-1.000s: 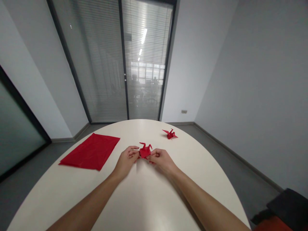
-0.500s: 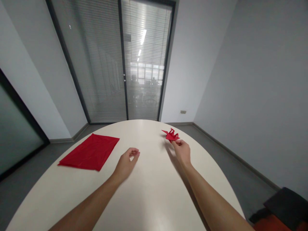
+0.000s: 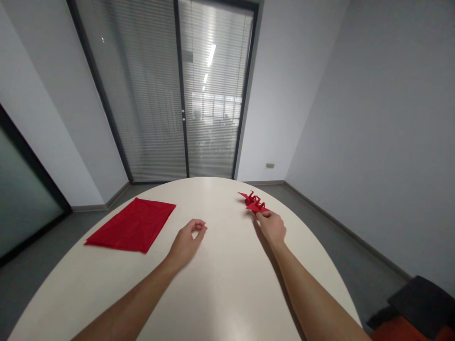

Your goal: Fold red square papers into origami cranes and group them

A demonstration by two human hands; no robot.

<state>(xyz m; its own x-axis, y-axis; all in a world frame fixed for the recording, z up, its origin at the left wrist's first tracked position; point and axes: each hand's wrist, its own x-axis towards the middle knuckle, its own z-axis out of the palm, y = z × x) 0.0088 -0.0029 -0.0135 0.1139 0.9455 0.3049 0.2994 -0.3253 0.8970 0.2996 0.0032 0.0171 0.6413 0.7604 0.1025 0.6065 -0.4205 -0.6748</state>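
Note:
My right hand (image 3: 273,227) pinches a red folded paper crane (image 3: 256,208) between thumb and fingers at the right side of the table. Just beyond it stand more red paper cranes (image 3: 248,196), so close that they overlap in view and I cannot count them. My left hand (image 3: 188,239) rests over the middle of the table, fingers curled and the tips meeting the thumb, with nothing visible in them. To its left lies a stack of red square paper sheets (image 3: 133,225), flat and slightly creased.
Everything lies on a round white table (image 3: 220,284). At the lower right is a black and orange chair (image 3: 423,303). Glass panels with blinds (image 3: 213,118) and grey walls stand beyond the table.
My right hand has come down and slightly right with its crane, nearer to the table. Behind it the other cranes show more clearly. My left hand has hardly moved.

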